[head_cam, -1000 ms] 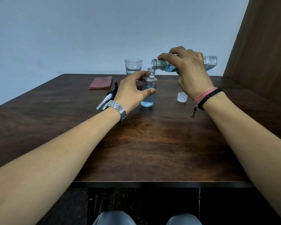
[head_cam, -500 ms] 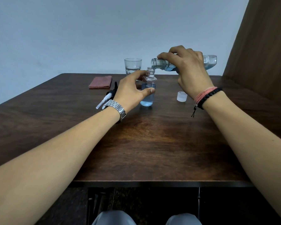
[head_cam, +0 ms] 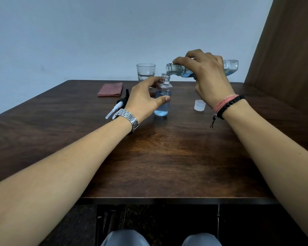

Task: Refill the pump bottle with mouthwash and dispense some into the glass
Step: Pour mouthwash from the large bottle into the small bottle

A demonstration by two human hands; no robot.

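Note:
A small clear pump bottle (head_cam: pixel 163 103), its top off and blue liquid up to about its shoulder, stands on the wooden table (head_cam: pixel 167 157). My left hand (head_cam: pixel 144 100) grips its body from the left. My right hand (head_cam: pixel 208 77) holds the larger mouthwash bottle (head_cam: pixel 229 67) nearly level, its open neck over the small bottle's mouth. The pump head (head_cam: pixel 117 105), black with a white tube, lies on the table behind my left wrist. A clear glass (head_cam: pixel 146 72) with a little liquid stands behind the small bottle.
A clear cap (head_cam: pixel 199 105) sits on the table right of the small bottle. A folded reddish cloth (head_cam: pixel 110 89) lies at the back left. A brown panel (head_cam: pixel 288 50) rises at the right. The table's front edge is near my knees.
The blue liquid in the small bottle looks slightly higher. Both hands and both bottles stay almost in the same place.

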